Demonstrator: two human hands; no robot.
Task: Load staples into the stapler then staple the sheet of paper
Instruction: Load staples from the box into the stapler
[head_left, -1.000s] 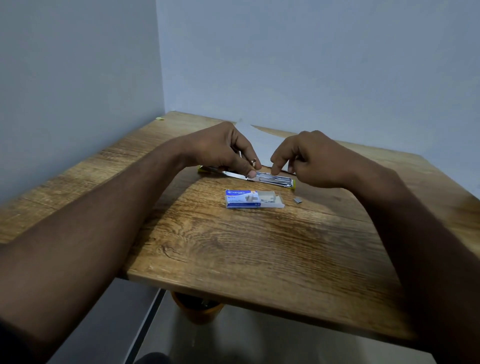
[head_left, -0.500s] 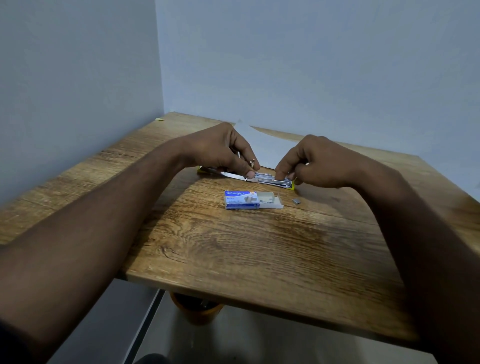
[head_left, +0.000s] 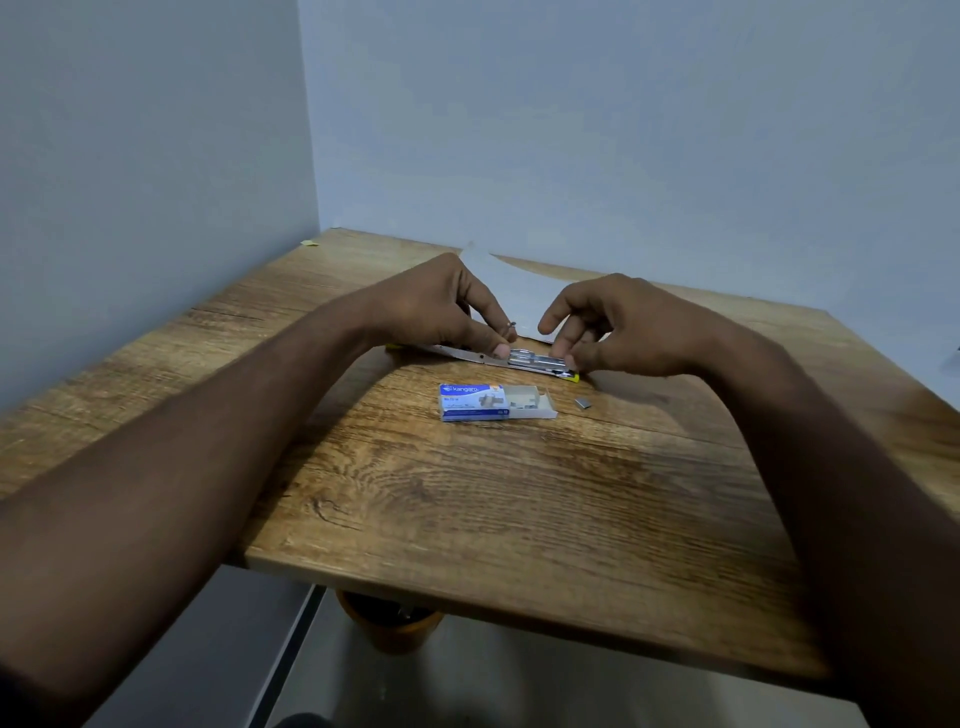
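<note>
A yellow stapler (head_left: 535, 359) lies opened flat on the wooden table (head_left: 467, 509), its metal staple channel facing up. My left hand (head_left: 441, 309) grips the stapler's left part, thumb on the metal arm. My right hand (head_left: 618, 327) pinches the right end of the channel with thumb and fingers curled; whether a staple strip is between them is hidden. In front of the stapler lies a blue and white staple box (head_left: 496, 402), slid partly open. A small loose staple strip (head_left: 584, 402) lies to its right. The white sheet of paper (head_left: 514, 291) lies behind my hands.
The table stands in a corner between two pale walls. Its near edge (head_left: 519, 603) is well in front of the box. An orange round object (head_left: 387, 623) shows below the table. A tiny yellow scrap (head_left: 310, 242) lies at the far left corner.
My right hand has shifted right along the stapler channel, from its middle to the right end, and its forefinger has lifted. My left hand has kept its hold.
</note>
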